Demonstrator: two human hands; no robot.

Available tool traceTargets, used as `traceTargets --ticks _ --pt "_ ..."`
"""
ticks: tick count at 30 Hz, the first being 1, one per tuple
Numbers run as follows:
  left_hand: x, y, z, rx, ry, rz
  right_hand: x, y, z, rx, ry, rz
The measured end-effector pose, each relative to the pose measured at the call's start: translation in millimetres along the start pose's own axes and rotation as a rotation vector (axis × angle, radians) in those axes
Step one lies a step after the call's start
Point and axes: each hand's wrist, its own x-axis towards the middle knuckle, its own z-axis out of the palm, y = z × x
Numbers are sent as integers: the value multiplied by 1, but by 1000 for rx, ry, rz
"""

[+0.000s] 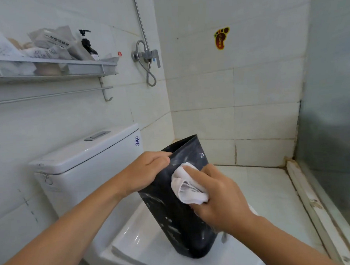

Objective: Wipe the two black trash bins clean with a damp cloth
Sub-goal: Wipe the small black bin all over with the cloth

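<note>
One black trash bin (175,223) stands tilted on the closed toilet lid (139,249), its open top pointing up and away from me. Whitish streaks mark its side. My left hand (145,170) grips the bin's rim on the left, fingers curled over the edge. My right hand (218,197) holds a bunched white cloth (187,188) and presses it against the bin's upper side. A second bin is not in view.
The white toilet cistern (84,155) stands behind on the left. Above it hangs a wall shelf (51,66) with packets and a pump bottle (88,45), and a towel rail. A shower valve with hose (148,56) is on the wall. A glass shower partition (332,124) stands at right.
</note>
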Motion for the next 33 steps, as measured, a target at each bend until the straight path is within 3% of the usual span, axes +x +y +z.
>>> traceTargets --ticks 4,8,15,20,26,30,33 --pt "-4 -6 -2 -47 -6 -4 13 1 -2 -60 57 -3" --pt "-1 -9 2 -45 -45 2 40 14 -10 -4 164 257" --pt "3 -8 5 -3 -9 -11 6 6 -11 -41 22 -56" --pt "3 -2 8 24 -74 31 38 18 -25 40 204 241" --pt "1 6 8 29 -29 71 12 -11 -26 38 22 -54" --pt "-2 10 10 24 -76 52 38 8 -29 38 151 206" --pt "-1 15 11 53 -53 74 26 -2 -27 19 115 109"
